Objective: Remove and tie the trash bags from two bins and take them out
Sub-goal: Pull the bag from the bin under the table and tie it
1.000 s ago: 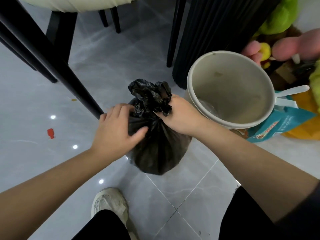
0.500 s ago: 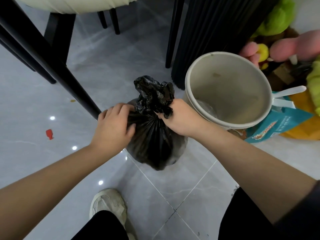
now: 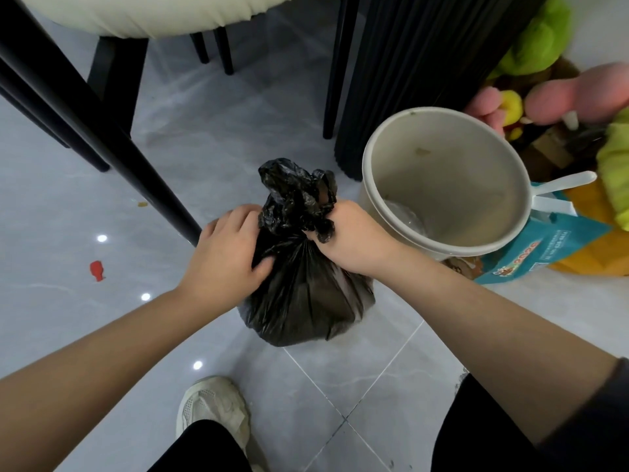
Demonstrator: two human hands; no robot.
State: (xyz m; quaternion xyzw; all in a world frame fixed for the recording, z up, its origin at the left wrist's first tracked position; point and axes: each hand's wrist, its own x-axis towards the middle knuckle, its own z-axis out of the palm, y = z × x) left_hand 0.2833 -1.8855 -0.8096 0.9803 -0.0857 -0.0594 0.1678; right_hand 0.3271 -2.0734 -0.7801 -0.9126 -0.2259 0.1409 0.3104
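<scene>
Tying step: black trash bag [image 3: 306,294] on floor beside emptied bin [image 3: 442,185], right hand [image 3: 350,240] clenching its gathered neck, left hand [image 3: 228,257] gripping below; next, likely knot it

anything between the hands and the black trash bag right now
Nothing visible. The right hand grips the gathered neck of the trash bag, and the left hand holds its side just below. The bin stands off to the right.

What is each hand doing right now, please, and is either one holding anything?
Left hand: grips the black trash bag just below its gathered neck.
Right hand: fingers curled tight round the bag's bunched neck.
</scene>
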